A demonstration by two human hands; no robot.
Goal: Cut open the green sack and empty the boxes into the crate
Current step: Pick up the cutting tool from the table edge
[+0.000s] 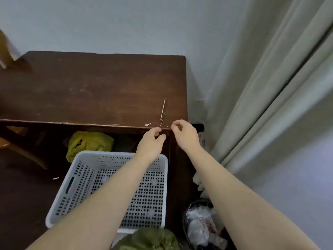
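A white perforated crate (84, 179) stands on the dark floor below the table's front edge, and I see no boxes in it. The green sack (149, 239) lies at the bottom of the view, just in front of the crate. A thin blade-like tool (163, 109) rests on the brown table (90, 87) near its front right corner. My left hand (153, 139) and my right hand (183, 132) hover at that table edge just below the tool, fingers loosely curled and apart, holding nothing.
A yellow-green plastic bag (88, 143) lies under the table behind the crate. A dark bin (201, 224) with clear plastic scraps stands to the right of the crate. Grey curtains (270, 105) hang on the right. Small white flecks (149, 124) dot the table edge.
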